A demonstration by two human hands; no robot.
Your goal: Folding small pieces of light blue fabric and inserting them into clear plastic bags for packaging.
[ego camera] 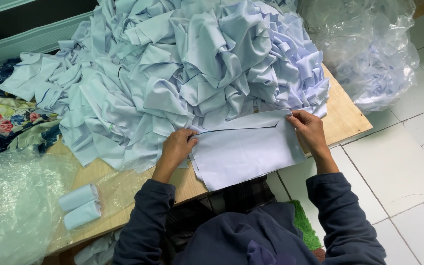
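Between both hands, left hand [176, 147] and right hand [309, 128] pinch one flat pale-blue fabric piece [246, 149]; beyond the fingers, one fabric heap [182, 68]; two rolls [79, 206] inside a plastic bag [15, 206].

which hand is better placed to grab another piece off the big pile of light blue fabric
Probably the right hand: it pinches the flat piece at its far corner, touching the pile's edge. The left hand presses the piece's near-left edge.
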